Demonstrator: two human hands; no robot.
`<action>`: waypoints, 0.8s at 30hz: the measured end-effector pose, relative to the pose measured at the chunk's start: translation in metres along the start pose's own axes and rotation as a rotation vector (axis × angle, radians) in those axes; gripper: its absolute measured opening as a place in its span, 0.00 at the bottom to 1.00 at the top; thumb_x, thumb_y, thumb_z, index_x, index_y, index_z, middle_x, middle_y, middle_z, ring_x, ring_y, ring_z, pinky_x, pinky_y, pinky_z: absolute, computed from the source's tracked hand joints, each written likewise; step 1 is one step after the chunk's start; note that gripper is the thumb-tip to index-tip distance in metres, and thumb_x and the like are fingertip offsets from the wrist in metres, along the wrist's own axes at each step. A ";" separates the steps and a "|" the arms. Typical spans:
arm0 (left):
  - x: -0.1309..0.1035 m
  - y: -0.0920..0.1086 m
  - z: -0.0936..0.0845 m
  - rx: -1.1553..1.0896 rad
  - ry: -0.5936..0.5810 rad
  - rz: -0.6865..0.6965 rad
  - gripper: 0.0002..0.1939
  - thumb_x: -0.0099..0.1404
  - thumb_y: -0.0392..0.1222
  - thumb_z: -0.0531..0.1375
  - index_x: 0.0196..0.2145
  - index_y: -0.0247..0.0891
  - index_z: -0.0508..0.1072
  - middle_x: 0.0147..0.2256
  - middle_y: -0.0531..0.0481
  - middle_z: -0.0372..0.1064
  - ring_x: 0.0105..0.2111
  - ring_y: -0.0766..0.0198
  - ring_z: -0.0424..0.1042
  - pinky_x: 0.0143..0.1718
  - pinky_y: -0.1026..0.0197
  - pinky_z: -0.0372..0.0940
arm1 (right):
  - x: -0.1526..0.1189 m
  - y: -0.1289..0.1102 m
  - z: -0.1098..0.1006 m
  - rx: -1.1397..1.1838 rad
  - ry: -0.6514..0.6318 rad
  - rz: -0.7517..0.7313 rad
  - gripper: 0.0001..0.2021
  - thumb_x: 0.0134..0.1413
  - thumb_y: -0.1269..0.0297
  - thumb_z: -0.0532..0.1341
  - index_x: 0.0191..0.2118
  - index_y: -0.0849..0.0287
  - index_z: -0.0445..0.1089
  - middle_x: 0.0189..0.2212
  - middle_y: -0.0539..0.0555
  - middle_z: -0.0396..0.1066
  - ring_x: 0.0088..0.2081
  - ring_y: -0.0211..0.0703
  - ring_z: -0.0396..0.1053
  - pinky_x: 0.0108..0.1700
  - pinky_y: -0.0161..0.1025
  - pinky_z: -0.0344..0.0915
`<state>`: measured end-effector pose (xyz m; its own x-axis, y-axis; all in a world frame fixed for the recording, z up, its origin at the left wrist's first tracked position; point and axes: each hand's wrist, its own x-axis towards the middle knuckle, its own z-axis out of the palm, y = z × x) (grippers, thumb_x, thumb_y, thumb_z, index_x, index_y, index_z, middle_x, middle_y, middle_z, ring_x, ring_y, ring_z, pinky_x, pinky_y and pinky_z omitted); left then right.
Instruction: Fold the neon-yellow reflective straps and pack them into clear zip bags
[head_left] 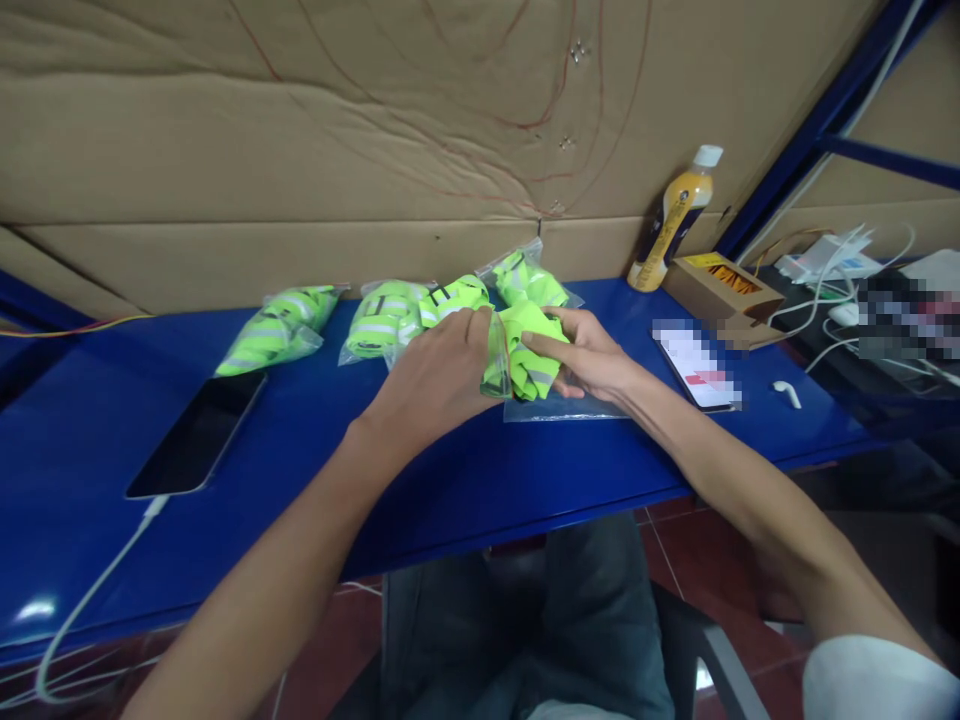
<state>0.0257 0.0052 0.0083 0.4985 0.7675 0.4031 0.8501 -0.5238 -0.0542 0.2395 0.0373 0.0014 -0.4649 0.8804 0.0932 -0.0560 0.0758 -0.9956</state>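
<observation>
Both hands, left [435, 375] and right [592, 355], grip 1 folded vest [529, 350] over its bag [559, 405], steadying it; worktop [315, 440] beneath.

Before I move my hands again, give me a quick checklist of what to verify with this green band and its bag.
1. Left hand on the band and bag: ok, its grip is closed at the bag mouth.
2. Right hand holding the green band: ok, fingers pinch it.
3. Band fully inside the clear bag: not ok, most of it is bunched outside.
4. Bag mouth open enough: cannot tell, the left hand covers it.
5. Finished packs out of the way: ok, along the back of the shelf.
6. Phone and its cable away from the work: ok, off to the left.
</observation>
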 end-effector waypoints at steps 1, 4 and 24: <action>0.000 -0.003 0.001 -0.027 0.013 0.004 0.40 0.64 0.55 0.71 0.63 0.25 0.66 0.55 0.24 0.74 0.55 0.33 0.76 0.55 0.41 0.74 | 0.000 0.002 0.001 -0.065 -0.003 -0.027 0.21 0.57 0.47 0.74 0.41 0.55 0.67 0.19 0.43 0.68 0.13 0.34 0.60 0.11 0.36 0.47; -0.001 -0.007 0.004 -0.054 0.065 0.036 0.37 0.65 0.51 0.69 0.64 0.29 0.65 0.55 0.27 0.75 0.56 0.34 0.76 0.54 0.41 0.74 | 0.001 0.012 0.003 -0.317 0.112 -0.179 0.19 0.62 0.45 0.68 0.40 0.53 0.64 0.22 0.46 0.69 0.18 0.38 0.64 0.18 0.38 0.56; 0.003 -0.029 0.023 -0.440 0.132 0.033 0.44 0.55 0.66 0.76 0.60 0.37 0.71 0.56 0.34 0.77 0.57 0.37 0.77 0.59 0.42 0.71 | 0.002 0.011 -0.016 -0.789 -0.044 -0.515 0.33 0.64 0.47 0.69 0.68 0.56 0.66 0.54 0.58 0.79 0.47 0.50 0.77 0.50 0.45 0.72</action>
<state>0.0065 0.0312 -0.0100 0.4737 0.7090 0.5224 0.6672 -0.6761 0.3126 0.2522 0.0471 -0.0097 -0.5833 0.6329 0.5091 0.3432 0.7601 -0.5518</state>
